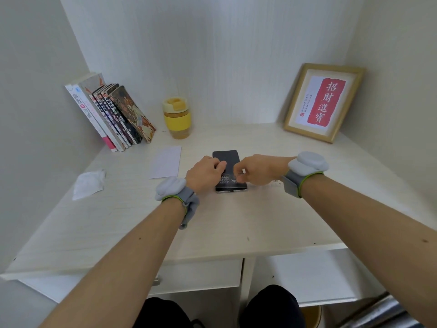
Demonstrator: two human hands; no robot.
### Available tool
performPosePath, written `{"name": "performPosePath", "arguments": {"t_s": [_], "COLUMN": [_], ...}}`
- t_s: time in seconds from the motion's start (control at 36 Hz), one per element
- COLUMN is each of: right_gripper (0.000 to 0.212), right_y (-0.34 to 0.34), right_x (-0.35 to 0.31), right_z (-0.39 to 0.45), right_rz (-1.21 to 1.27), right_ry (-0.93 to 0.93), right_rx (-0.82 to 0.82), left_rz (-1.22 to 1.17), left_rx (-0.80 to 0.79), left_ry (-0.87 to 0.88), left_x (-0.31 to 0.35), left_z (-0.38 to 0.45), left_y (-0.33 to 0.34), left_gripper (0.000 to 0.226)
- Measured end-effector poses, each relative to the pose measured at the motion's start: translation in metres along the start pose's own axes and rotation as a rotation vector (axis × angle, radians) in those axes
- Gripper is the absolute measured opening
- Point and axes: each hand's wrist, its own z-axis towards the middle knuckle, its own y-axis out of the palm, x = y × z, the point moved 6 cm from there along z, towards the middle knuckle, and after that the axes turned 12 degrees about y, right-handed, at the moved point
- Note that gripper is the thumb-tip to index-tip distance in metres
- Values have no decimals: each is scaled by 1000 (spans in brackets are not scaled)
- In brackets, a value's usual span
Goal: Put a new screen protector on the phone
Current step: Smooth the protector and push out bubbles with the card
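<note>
Your left hand (205, 174) sits on the left side of the phone (227, 159), with its fingers bent and the fingertips (221, 165) down on the dark glass. It looks like it is holding the phone down, but you cannot tell if it is pinching anything. Your right hand (256, 168) is just beside it, on the right side of the phone. Its fingers are curled in tight over the near part of the screen, and they seem to pinch something small and thin there. What that is you cannot tell, because it is too small and blurry.

The phone lies flat on the desk (236, 223), right under both hands, with its far end poking out past your fingers. The near part of the screen shows rows of small light marks.

Left of your left hand, near it, lies a white paper sleeve (165, 162). Farther left is a crumpled white wipe (88, 184). Past that, at the back, books (113, 114) lean on the wall. Straight beyond your hands stands a yellow cup (177, 118) with a lid. Far off to the right of your right hand, a framed picture (324, 102) with red writing leans in the corner. Each wrist wears a grey band (176, 190).
</note>
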Motion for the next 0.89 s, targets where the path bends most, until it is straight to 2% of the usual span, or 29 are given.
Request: {"name": "performPosePath", "arguments": {"t_s": [0.31, 0.42, 0.69, 0.89], "right_gripper": [12, 7, 11, 17], "right_y": [2, 2, -2, 2], "right_x": [-2, -3, 7, -3], "right_z": [2, 4, 6, 5], "right_rz": [-15, -30, 89, 3], "right_ry": [-8, -8, 20, -2], "right_rx": [3, -11, 42, 5], "left_rz": [4, 17, -37, -77], "left_rx": [0, -4, 6, 29], "left_ry": [-3, -5, 4, 44], "left_x": [2, 5, 4, 11], "left_z": [-1, -3, -4, -6], "left_y": [-1, -3, -4, -8], "left_gripper": [44, 44, 53, 49]}}
